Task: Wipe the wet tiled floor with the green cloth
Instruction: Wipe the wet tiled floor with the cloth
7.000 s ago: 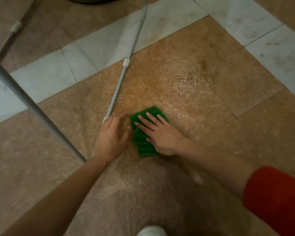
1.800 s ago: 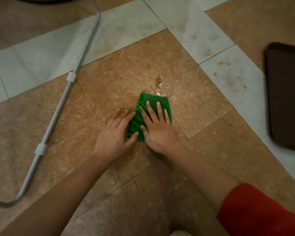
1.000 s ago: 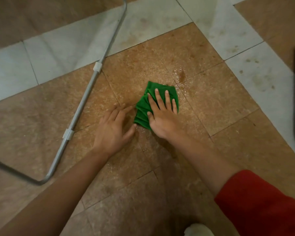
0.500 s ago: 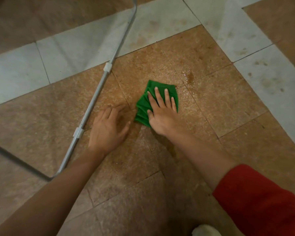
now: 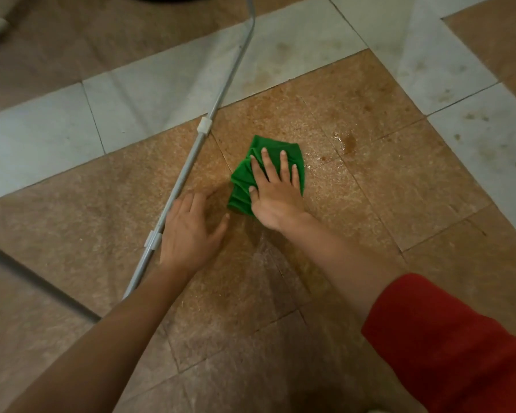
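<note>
A folded green cloth (image 5: 241, 186) lies on the brown tiled floor (image 5: 399, 186). My right hand (image 5: 276, 195) presses flat on it with fingers spread. My left hand (image 5: 191, 231) rests flat on the bare tile just left of the cloth, its thumb a little short of the cloth's near edge. A wet brownish patch (image 5: 344, 143) glistens on the tile to the right of the cloth. A damp sheen also runs along the tiles below my right wrist.
A grey metal tube frame (image 5: 191, 162) lies on the floor, running diagonally right beside my left hand, with white clips (image 5: 205, 124) on it. A band of pale grey tiles (image 5: 161, 84) borders the brown ones at the back and right.
The cloth has slid left under my right hand, away from the wet brown patch. My left hand has shifted left too, coming up against the metal tube.
</note>
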